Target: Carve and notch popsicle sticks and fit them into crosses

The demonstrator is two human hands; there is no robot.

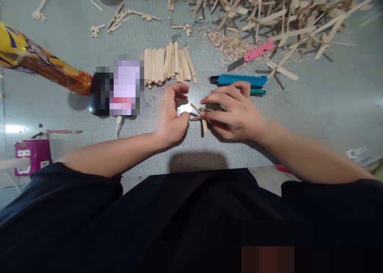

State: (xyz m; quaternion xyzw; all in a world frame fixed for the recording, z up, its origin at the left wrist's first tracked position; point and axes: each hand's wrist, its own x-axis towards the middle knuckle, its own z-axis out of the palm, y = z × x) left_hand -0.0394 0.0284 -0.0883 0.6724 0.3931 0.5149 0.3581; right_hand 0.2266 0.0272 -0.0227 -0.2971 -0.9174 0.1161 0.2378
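Note:
A small assembly of crossed wooden craft sticks (204, 124) stands on the grey table between my hands. My right hand (231, 111) has its fingertips on the far side of the sticks and grips them; some of the contact is hidden. My left hand (175, 113) is on the other side, its fingers curled but well apart from the thumb. The left thumb tip is at the end of one stick; I cannot tell whether it presses on it. Just beyond my right hand lie a blue box cutter (242, 80) and a green-handled tool (257, 92), partly covered by the fingers.
A row of loose craft sticks (167, 63) lies beyond my left hand. Farther right are a pink folding saw (259, 51), wood shavings (229, 44) and a big heap of joined sticks (269, 10). A phone (125, 87) and a yellow wrapped package (44, 57) stand left.

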